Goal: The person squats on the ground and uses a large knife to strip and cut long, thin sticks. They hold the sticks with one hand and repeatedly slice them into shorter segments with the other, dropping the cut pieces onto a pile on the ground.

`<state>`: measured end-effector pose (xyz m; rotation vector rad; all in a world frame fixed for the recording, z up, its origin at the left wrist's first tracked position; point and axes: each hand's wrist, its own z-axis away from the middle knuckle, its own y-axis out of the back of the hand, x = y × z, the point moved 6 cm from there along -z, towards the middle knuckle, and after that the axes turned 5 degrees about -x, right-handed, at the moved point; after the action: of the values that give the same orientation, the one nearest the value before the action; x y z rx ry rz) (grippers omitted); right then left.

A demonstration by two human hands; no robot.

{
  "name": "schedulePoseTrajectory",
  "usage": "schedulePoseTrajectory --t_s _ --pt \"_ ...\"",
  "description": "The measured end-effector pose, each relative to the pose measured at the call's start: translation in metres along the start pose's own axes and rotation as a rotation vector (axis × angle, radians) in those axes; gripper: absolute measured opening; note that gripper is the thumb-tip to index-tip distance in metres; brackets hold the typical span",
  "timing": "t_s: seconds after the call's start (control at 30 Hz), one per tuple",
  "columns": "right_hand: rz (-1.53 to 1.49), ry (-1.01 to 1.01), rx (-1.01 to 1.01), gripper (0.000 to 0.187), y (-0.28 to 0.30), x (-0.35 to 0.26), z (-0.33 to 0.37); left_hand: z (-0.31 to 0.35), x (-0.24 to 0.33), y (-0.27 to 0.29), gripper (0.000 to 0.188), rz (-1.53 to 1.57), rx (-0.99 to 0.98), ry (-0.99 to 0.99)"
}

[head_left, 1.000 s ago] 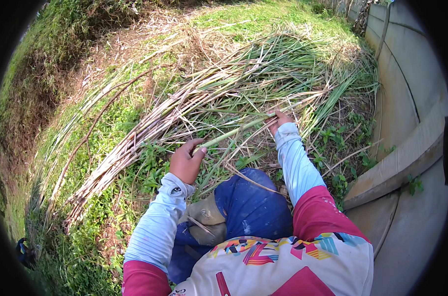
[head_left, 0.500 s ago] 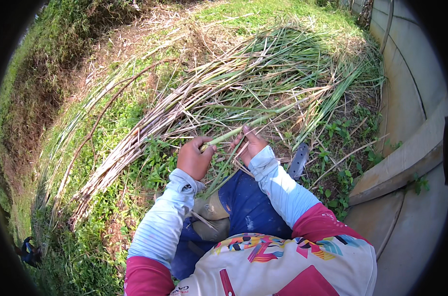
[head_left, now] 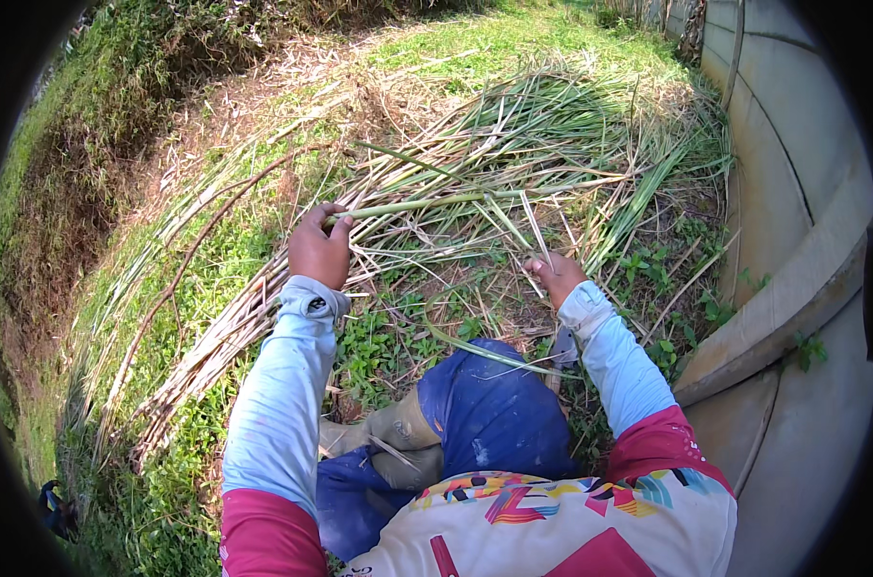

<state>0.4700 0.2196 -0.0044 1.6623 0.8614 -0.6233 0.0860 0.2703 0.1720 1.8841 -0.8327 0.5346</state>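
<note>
While I watch from far off through the head camera, the left hand curls closely round one end of a green stalk, thumb pressed on it, and the right hand has its fingertips pinched together on narrow leaf strips. That stalk crosses in front of the cut-grass pile, which spreads over the ground toward its right edge by the wall; among so many stems I can't tell where its far end stops, or whether the strips are joined to it. Should the right hand tug hard, I judge that the strips could snap short, or twist the stalk out of the left hand, which grips only that end. If the far part is caught in the pile, it could drag other stems along or bend and crack. Leaf edges sliding through bare fingers might cut them. My other worry is a grey flat piece, perhaps a blade, partly hidden near the right sleeve and the knee: a careless drop of that forearm could brush it.
</note>
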Motion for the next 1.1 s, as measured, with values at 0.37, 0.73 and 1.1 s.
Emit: schedulePoseTrajectory --t_s 0.37,0.73,1.1 --pt "0.589 -0.032 0.115 0.028 0.092 0.079 0.029 0.049 -0.007 -0.018 0.023 0.037 -0.111 0.024" --pt "0.612 -0.298 -0.097 0.057 0.059 0.184 0.086 0.169 -0.033 0.018 0.024 0.228 -0.224 0.142" --pt "0.482 0.127 -0.077 0.108 0.028 -0.081 0.071 0.240 -0.045 0.018 0.026 0.419 -0.174 0.262"
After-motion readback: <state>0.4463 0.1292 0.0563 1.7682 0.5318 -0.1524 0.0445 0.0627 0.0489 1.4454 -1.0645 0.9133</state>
